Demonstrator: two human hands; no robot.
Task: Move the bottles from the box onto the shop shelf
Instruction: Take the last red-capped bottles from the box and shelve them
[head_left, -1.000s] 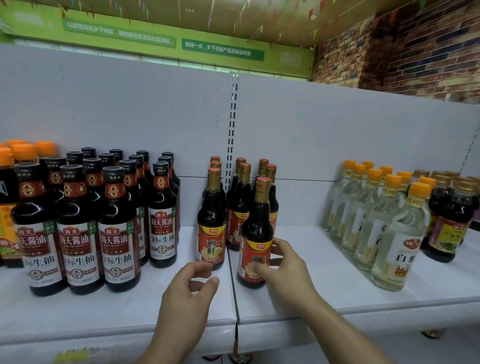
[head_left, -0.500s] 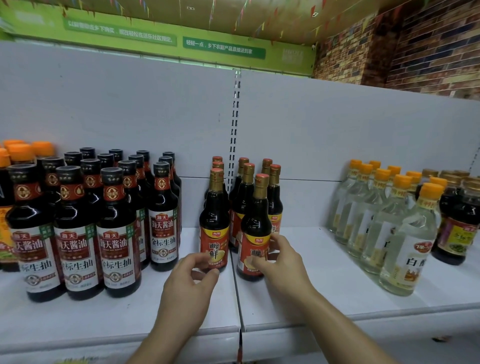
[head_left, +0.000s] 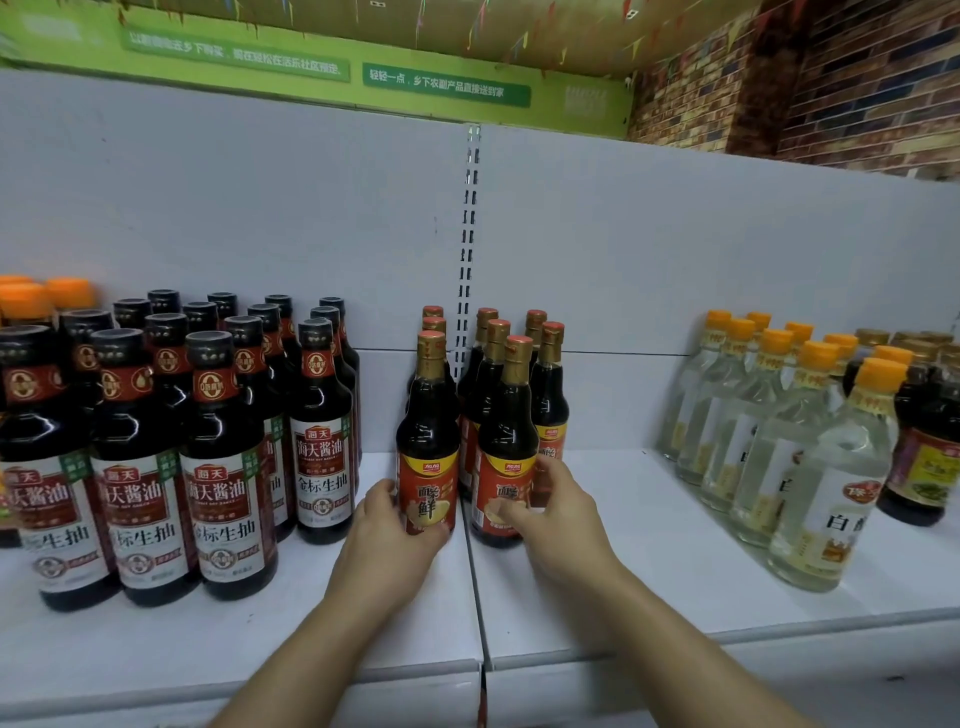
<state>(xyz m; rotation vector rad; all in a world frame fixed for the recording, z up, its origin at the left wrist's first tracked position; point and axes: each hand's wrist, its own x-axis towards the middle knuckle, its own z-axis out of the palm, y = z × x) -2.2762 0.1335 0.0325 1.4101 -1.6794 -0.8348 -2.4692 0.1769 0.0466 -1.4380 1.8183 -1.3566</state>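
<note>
White shop shelf (head_left: 623, 577) has two small dark bottles with red labels standing side by side near its front. The left hand (head_left: 389, 535) curls its fingers and thumb round the left bottle (head_left: 427, 415), low down. The right hand (head_left: 558, 514) curls round the right bottle (head_left: 508, 431), thumb on the label. More small bottles (head_left: 551, 384) stand just behind them. Big black-capped bottles (head_left: 223, 467) stand left of the left hand. Clear bottles with orange caps (head_left: 810, 467) stand well right of the right hand.
</note>
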